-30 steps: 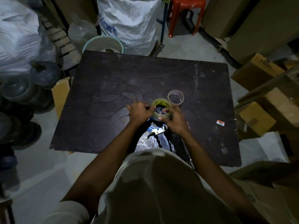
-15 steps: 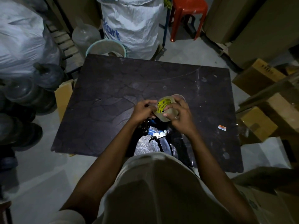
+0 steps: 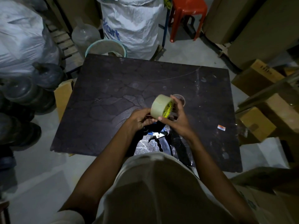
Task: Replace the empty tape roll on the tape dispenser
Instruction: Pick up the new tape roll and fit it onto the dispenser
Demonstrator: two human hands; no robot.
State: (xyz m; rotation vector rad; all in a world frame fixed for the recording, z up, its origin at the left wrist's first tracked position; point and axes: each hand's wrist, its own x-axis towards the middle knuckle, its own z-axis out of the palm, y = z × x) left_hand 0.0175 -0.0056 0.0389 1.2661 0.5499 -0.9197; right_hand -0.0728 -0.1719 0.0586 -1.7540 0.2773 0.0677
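A full roll of clear tape with a yellow label inside its core is held up on edge above the dark table. My right hand grips it from the right, thumb below and fingers over the top. My left hand touches the roll's lower left edge with its fingertips pinched there. Below the hands lies the blue and metal tape dispenser, mostly hidden. The empty tape core lies on the table just behind my right hand.
A small orange-white sticker lies on the table at right. Cardboard boxes crowd the right side, water jugs the left. A bucket, a white sack and a red stool stand beyond the far edge.
The tape roll has come up off the dispenser area and turned from lying flat to standing on edge. Both hands rose with it; the empty core is partly uncovered.
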